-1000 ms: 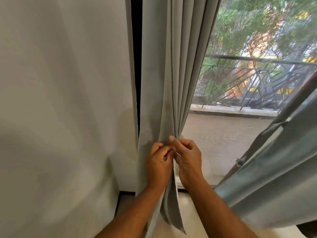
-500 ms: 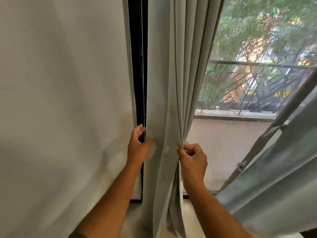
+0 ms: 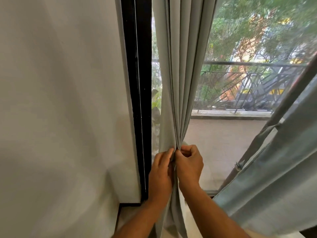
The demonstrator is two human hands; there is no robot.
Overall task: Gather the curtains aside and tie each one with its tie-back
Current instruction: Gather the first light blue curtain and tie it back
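Curtain (image 3: 178,69) matt grey-green woven cloth; window frame (image 3: 135,83) glossy black; wall (image 3: 60,100) smooth matt

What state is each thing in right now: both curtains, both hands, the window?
Left curtain: hanging, pleats bunched at the hands, no tie-back visible on it.
Right curtain: pulled aside at a slant, banded by a tie-back.
Left hand: pinching gathered folds.
Right hand: gripping the same folds.
Window frame: uncovered beside the left curtain.
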